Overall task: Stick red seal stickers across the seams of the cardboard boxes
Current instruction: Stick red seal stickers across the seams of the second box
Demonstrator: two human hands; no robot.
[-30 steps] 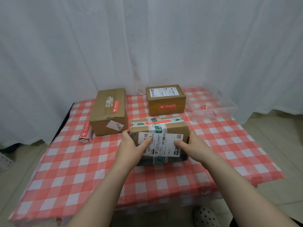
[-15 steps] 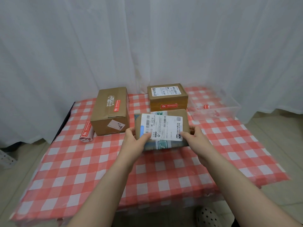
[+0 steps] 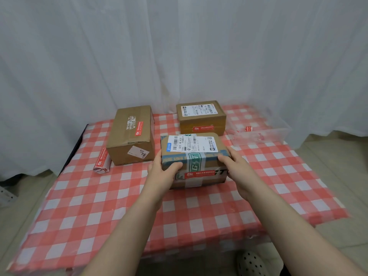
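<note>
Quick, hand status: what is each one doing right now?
Left hand: grips the left end of the taped box.
Right hand: grips the same box's right end.

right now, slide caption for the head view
Left hand and right hand grip the taped box, red seal sticker facing camera.

Top of near box (image 3: 213, 166): white shipping label (image 3: 191, 143), one line reads roughly "S01E- W1 A218"; rest too small. Down its front, green tape (image 3: 194, 158): letters "G", "T". Its red seal sticker (image 3: 199, 173): white print, unreadable. Front of left box (image 3: 129, 136): white tag (image 3: 141, 153), "76". Print on far box (image 3: 201, 121) too small.
</note>
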